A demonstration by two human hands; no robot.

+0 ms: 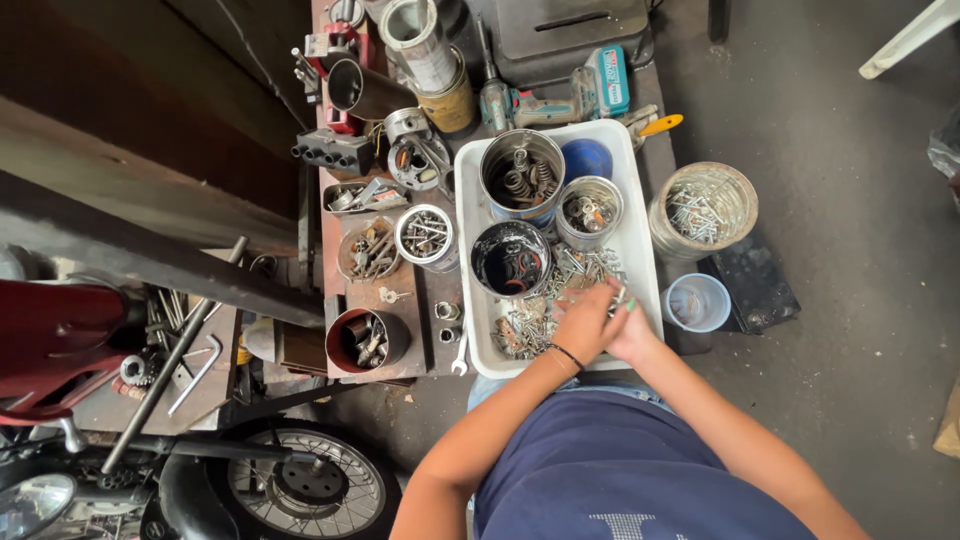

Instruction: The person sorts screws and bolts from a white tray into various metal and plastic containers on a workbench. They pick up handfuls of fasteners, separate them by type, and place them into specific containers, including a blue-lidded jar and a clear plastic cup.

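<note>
My left hand (582, 322), with a black band on its wrist, rests palm down on a heap of loose screws and bolts (530, 322) in a white rectangular tray (642, 262). My right hand (628, 325) lies just beside it, partly hidden behind it, with small metal pieces (619, 296) sticking out at the fingertips. Three open tins stand in the tray: one with springs (521, 176), one with washers (588, 209), one dark inside with rings (511, 259). A blue lid (586, 158) lies at the tray's far end.
A tin of screws (703, 207) and a small blue cup (696, 302) stand right of the tray. More tins of parts (425, 236), a red pot (366, 339) and a wrench (459, 356) crowd the bench left of it. A cordless drill (560, 98) lies beyond. A motorcycle wheel (305, 488) is at lower left.
</note>
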